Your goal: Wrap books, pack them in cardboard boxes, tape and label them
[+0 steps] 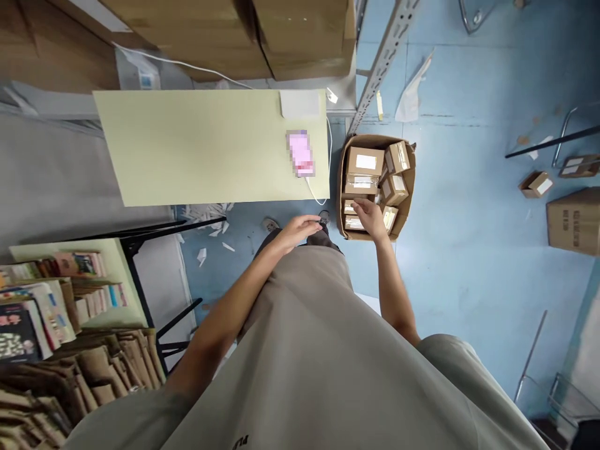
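My right hand [371, 220] is above the near part of an open brown carton [344, 187], its fingers loosely bent and pointing left. I see no object held in it. Small cardboard boxes with white labels fill the carton, among them one box [372, 154] at the far left and another box [397, 157] at the far right. My left hand [299, 231] hovers in front of my body, between the table's near edge and my shirt. Its fingers are stretched out and hold nothing.
A pale yellow table [201, 150] bears a phone [300, 153] with a white cable. Large cartons [304, 37] stand behind it, near a perforated metal post [384, 56]. Books [94, 300] and folded cardboard [94, 369] are at left. Paper scraps [209, 215] litter the blue floor.
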Demonstrator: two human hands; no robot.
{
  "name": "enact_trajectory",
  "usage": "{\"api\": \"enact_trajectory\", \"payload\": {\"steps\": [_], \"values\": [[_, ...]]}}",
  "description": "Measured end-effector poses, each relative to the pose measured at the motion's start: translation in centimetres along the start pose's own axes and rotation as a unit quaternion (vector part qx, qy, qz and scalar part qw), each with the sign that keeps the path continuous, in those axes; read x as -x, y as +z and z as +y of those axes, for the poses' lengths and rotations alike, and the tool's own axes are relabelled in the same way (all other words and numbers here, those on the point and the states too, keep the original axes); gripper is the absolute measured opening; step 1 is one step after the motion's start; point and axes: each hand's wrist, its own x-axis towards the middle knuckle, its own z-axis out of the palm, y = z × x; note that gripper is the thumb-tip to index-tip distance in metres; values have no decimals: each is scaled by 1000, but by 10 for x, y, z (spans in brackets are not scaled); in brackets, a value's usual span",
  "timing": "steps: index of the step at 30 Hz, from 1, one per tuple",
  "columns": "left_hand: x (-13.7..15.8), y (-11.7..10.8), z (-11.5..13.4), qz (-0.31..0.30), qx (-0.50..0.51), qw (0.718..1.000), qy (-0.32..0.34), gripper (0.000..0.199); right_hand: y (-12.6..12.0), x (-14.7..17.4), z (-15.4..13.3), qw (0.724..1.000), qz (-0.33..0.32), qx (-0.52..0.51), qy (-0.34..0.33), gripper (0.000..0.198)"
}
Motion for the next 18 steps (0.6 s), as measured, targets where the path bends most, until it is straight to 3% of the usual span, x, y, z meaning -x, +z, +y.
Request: {"api": "enact_trajectory", "payload": {"steps": [4,8,13,18], "values": [[28,-40,-7,50,87,993,63,52,39,-2,-56,996,-57,-37,-54,57],[65,-88,-6,82,151,974,145,51,104,7,-127,984,-134,-27,-110,48],[125,-165,-19,146,242,929,237,44,216,33,-206,960,-219,21,-173,45],[194,-253,-62,268,321,854,310,35,342,60,-254,917,-327,65,-219,43]]}}
